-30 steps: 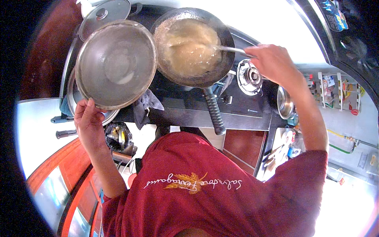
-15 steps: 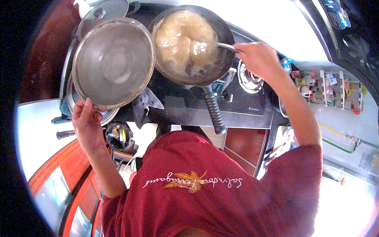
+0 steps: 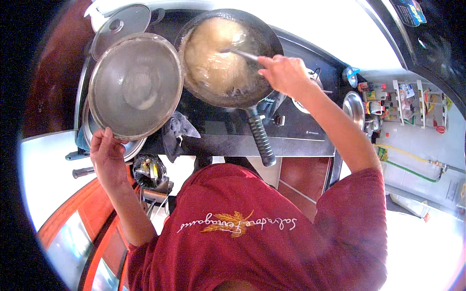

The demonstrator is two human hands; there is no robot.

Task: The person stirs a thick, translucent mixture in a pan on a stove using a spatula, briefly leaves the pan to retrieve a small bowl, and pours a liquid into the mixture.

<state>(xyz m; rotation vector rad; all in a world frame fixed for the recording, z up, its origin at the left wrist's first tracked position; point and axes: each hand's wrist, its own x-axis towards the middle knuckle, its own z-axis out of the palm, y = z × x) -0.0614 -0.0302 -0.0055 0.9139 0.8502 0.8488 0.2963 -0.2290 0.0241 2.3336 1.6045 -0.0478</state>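
Note:
At the far middle, a dark wok (image 3: 266, 46) with a ribbed black handle (image 3: 262, 137) holds a wet, glossy, tan-brown mixture (image 3: 218, 58). My right hand (image 3: 286, 72) is closed round the metal handle of a long-handled cooking utensil (image 3: 244, 54). The utensil's head is at the mixture, and its shape is too unclear to tell. On the left, my left hand (image 3: 108, 153) pinches the near rim of a round grey metal basin (image 3: 136, 87). Held tilted beside the wok, the basin shows its inside, which has a pale film and no food that I can see.
A glass pot lid (image 3: 124, 26) lies behind the basin, and a grey cloth (image 3: 178, 131) hangs at the black stove's (image 3: 301, 131) front edge. Right of the wok is a second burner (image 3: 302, 104). A metal bowl (image 3: 354, 109) and a rack of bottles (image 3: 378, 99) stand farther right.
My right hand has moved left and a little nearer, drawing the utensil left through the mixture. The basin has shifted slightly left and nearer, still in my left hand.

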